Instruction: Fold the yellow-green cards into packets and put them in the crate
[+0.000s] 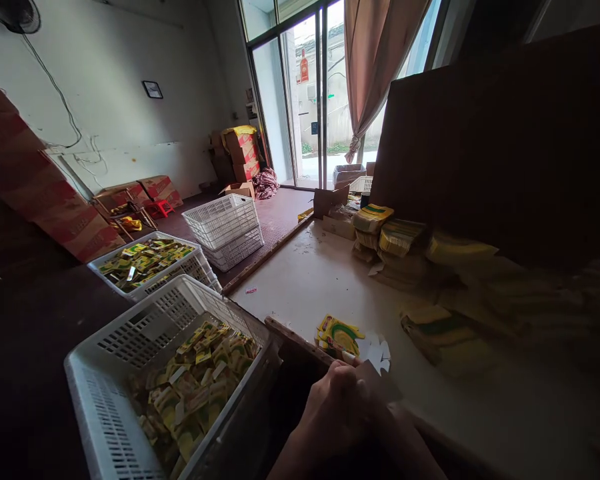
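Note:
My left hand point(330, 400) and my right hand point(387, 413) are close together at the front edge of the white tabletop point(300, 273). Between them is a small folding carton point(377, 381), its plain greyish side showing; the fingers of both hands are closed on it, though shadow and overlap hide the right fingers in part. Just beyond my hands lies a yellow and green printed carton point(340, 333), with white flaps point(379, 353) sticking out beside it. Left of my hands, a white plastic basket point(165, 313) contains many small yellow cartons point(200, 387).
Stacks of flat yellow cartons point(403, 237) line the table's right side beside a big dark board point(480, 147). Another filled basket point(147, 263) and stacked baskets point(225, 223) stand on the floor. Red boxes point(243, 150) and a glass door point(300, 100) are farther back.

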Motion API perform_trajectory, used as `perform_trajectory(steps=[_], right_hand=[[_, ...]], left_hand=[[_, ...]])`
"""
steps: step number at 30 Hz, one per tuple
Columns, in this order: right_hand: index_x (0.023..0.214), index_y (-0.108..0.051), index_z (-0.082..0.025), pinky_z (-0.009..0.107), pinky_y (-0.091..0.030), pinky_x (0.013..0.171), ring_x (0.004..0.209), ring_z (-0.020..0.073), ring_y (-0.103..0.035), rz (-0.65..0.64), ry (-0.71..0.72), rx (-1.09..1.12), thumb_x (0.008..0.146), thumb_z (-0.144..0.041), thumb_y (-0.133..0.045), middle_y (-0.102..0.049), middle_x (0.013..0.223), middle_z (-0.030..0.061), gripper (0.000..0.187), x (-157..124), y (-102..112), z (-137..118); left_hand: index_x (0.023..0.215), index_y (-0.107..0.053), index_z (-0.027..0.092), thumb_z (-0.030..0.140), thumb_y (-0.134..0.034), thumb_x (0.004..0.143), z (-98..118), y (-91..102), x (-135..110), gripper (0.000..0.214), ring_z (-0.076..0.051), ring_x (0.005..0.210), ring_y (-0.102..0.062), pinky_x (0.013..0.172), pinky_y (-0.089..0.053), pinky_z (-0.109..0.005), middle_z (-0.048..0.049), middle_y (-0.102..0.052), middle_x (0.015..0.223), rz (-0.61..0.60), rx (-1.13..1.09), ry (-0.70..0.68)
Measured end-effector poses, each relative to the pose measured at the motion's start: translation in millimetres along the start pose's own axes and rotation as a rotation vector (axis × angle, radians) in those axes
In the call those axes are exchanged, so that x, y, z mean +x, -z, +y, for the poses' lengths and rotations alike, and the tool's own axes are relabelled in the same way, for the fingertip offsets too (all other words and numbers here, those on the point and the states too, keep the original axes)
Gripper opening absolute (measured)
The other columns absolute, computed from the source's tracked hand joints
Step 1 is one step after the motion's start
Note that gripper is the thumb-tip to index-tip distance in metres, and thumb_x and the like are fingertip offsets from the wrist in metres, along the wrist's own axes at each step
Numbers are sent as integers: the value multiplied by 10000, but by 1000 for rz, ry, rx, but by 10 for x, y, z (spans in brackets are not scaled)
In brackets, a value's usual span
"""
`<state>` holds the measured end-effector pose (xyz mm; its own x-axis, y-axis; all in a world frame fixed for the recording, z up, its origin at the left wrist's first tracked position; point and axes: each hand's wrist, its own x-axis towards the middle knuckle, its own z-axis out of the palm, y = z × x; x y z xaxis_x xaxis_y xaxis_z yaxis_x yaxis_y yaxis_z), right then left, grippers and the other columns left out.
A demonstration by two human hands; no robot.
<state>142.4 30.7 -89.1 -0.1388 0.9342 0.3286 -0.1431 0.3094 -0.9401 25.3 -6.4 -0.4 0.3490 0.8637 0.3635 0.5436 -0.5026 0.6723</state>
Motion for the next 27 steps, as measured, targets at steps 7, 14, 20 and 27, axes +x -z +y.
perform_trajectory(steps=[7,14,20,27], right_hand=[[1264,-656,-141,290,-466,991,1240,223,-530,-106,448,-422,971,-263,-453,-512,1357,175,377,-31,-12,-486],[1068,-743,-151,318,-527,905,1108,248,-623,89,395,-455,904,-235,-481,-594,1252,167,321,41,106,-439],[1148,-728,-205,404,-461,997,1245,298,-525,-194,137,-485,839,-265,-524,-486,1402,152,376,29,242,-315],[933,-734,-189,444,-451,1013,1211,295,-561,-386,21,-354,808,-301,-536,-511,1363,170,259,63,358,-589]], left_hand=[[1134,-217,160,362,-569,821,-166,35,-45,513,-227,826,-586,708,-443,-325,-150,-585,967,-67,-23,291],[1128,-482,131,226,-675,694,-148,115,12,484,-272,1112,-538,993,-414,-397,-162,-541,1159,57,63,275],[1113,-600,119,196,-678,644,-124,244,31,481,-248,1020,-597,920,-454,-341,-114,-623,1100,-35,107,309],[1118,-611,125,202,-713,627,-76,292,22,507,-254,987,-596,880,-449,-348,-89,-640,1075,-169,136,270]])
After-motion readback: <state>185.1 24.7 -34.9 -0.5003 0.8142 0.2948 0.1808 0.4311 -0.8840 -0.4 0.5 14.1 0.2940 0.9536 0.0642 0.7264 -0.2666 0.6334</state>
